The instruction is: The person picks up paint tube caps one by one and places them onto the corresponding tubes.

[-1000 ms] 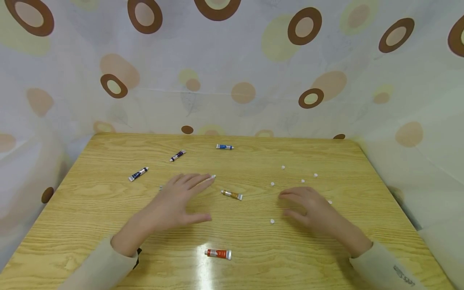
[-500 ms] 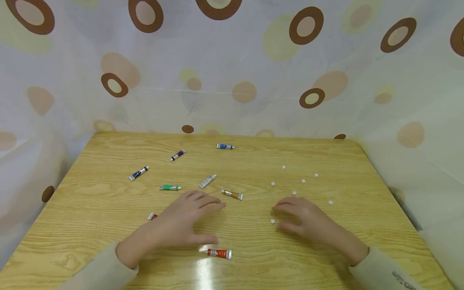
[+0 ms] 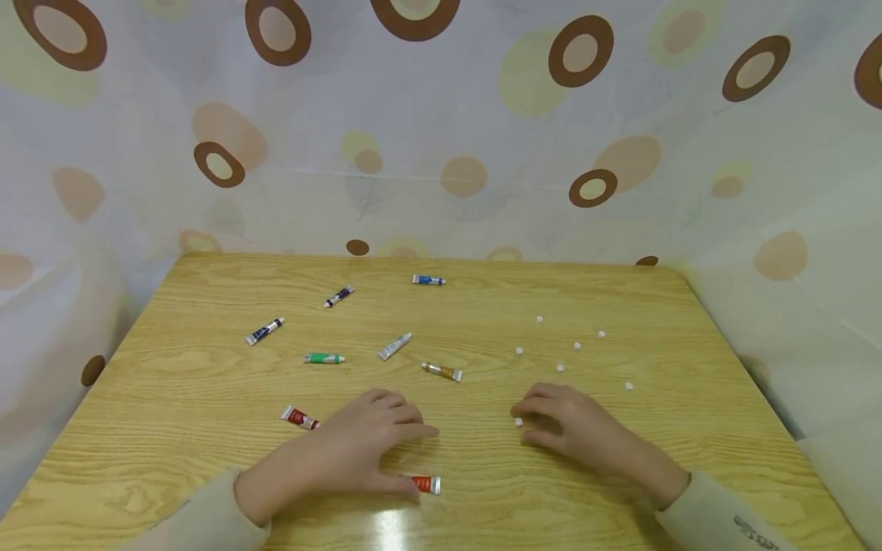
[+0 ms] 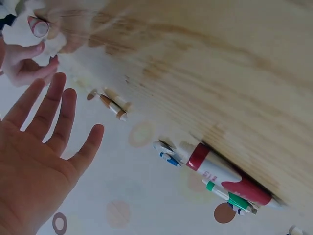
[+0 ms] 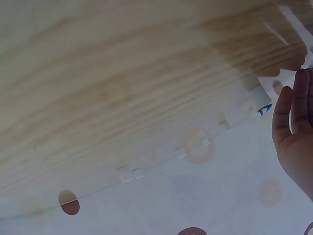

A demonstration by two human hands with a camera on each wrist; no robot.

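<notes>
My left hand (image 3: 365, 444) is spread low over the near part of the table, with its thumb overlapping an orange-red paint tube (image 3: 429, 485) in the head view. The left wrist view shows that hand (image 4: 41, 161) with straight, parted fingers and nothing held. A dark red paint tube (image 3: 299, 418) lies beside the left wrist, partly hidden by it. My right hand (image 3: 575, 425) hovers with loosely bent fingers, thumb and fingertips on either side of a small white cap (image 3: 518, 422). In the right wrist view, the right hand (image 5: 296, 125) shows only at the edge.
Farther back lie green (image 3: 324, 358), silver (image 3: 395, 347), gold (image 3: 441, 372), navy (image 3: 265, 331), purple (image 3: 339, 297) and blue (image 3: 429, 281) paint tubes. Several white caps, one (image 3: 560, 368) just beyond the right hand, dot the right side. A patterned curtain (image 3: 413, 153) surrounds the wooden table (image 3: 172, 367).
My left hand has come back toward me and a little right, uncovering the green, silver and dark red tubes. The right hand has shifted left and nearer, to the closest cap.
</notes>
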